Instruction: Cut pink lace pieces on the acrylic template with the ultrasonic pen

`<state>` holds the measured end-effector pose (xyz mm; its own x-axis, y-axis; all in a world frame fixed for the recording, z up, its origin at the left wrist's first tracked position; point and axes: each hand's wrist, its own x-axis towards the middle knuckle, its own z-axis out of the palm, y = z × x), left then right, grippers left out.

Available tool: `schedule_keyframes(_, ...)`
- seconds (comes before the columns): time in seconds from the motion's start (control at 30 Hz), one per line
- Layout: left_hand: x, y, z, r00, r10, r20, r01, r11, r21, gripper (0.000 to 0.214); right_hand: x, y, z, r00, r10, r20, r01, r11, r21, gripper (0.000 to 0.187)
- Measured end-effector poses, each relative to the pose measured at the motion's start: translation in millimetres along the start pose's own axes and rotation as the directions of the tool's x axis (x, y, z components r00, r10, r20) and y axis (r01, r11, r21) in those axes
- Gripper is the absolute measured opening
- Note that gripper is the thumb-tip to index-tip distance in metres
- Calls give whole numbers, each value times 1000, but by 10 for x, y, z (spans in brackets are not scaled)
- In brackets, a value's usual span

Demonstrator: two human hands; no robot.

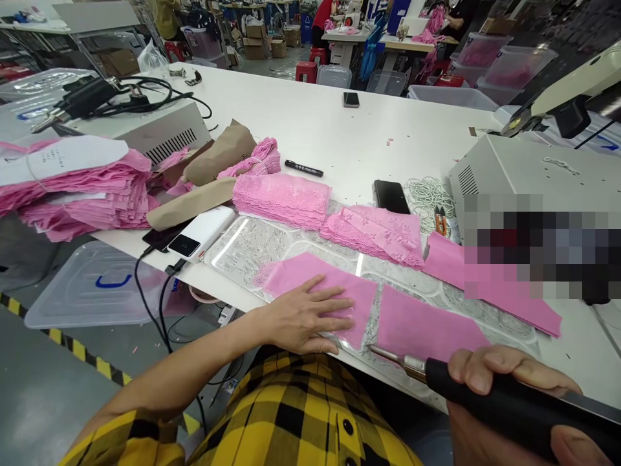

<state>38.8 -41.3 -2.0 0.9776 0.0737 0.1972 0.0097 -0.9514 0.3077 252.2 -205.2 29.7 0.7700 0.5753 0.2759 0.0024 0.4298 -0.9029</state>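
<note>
The left hand point(301, 318) lies flat and wide on a pink cloth point(359, 303) while the right hand point(514, 372) holds a black tool point(439, 377)

Yellow-blk plaid shirt point(301, 414) — blk buttons point(347, 426), forearms bare.

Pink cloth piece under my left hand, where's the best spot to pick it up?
Pinch the right-hand edge of the pink cloth piece, coming from the right. It lies flat and thin, the left hand covers its left part, and that edge is bare, with a gap before the next piece. The right hand grips a tool.
</note>
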Motion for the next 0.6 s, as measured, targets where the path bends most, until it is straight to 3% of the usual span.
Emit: schedule_keyframes(0.6,-4,-6,34,1000,9,-16,-8,999,44,52,1,-12,107,998,24,64,-22,999,-28,22)
